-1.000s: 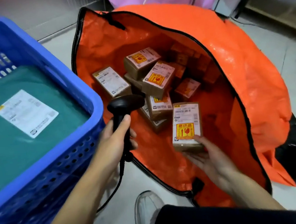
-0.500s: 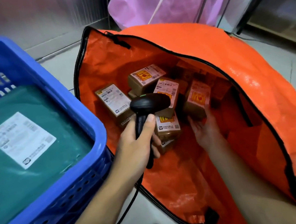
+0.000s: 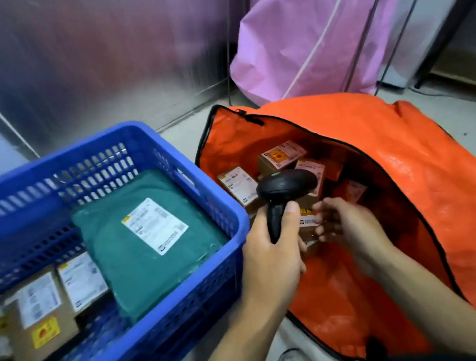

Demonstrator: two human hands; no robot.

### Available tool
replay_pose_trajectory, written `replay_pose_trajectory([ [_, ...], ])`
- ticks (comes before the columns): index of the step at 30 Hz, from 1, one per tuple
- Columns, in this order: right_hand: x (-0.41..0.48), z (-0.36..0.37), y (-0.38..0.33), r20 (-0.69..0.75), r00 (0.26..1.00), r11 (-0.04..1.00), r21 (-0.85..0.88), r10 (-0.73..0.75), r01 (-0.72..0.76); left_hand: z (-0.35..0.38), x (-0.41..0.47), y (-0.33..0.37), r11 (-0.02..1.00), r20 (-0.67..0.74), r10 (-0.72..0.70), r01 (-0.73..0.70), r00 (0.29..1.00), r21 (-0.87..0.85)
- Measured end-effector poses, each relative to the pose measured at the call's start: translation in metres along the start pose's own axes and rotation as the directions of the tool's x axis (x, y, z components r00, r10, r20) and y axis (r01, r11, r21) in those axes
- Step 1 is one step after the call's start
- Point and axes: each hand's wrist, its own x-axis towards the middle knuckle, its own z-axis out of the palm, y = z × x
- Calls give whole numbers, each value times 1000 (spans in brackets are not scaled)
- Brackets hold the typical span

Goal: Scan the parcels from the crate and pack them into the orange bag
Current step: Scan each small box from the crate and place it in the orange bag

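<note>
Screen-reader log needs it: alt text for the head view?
A person's left hand grips a black barcode scanner over an open orange bag of small labelled cardboard parcels, while the right hand, apparently empty, reaches into the bag. A blue crate to the left holds a green mailer and labelled boxes.

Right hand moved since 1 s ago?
Yes. The right hand went from the near rim of the orange fabric bag deeper in, beside the cardboard parcels.

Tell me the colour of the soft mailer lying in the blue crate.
The mailer is dark teal-green, with a white shipping label. The head view shows it clearly.
</note>
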Motion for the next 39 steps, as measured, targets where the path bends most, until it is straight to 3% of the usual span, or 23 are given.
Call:
replay_pose_trajectory([
  [9,-113,81,-124,377,913,973,-100,-156,208,-84,-70,123,986,-214,164,-157,963,47],
  [15,-192,168,-164,593,770,906,-154,-236,395,-179,-144,171,958,-357,283,-240,891,159],
  [19,-225,223,-155,703,662,826,-194,-259,530,-244,-190,166,970,-518,240,-226,821,91],
  [22,-236,263,-131,767,613,795,-246,-191,555,-287,-211,151,977,-620,170,-215,766,2],
  [27,-231,330,-77,818,572,737,-348,-64,580,-323,-215,131,984,-638,92,-166,765,-58],
  [33,-196,386,-9,867,496,546,-437,45,715,-350,-197,123,998,-679,-14,-27,734,-50],
  [39,-162,420,36,858,446,346,-511,254,787,-387,-184,130,996,-761,-93,73,642,-60],
])
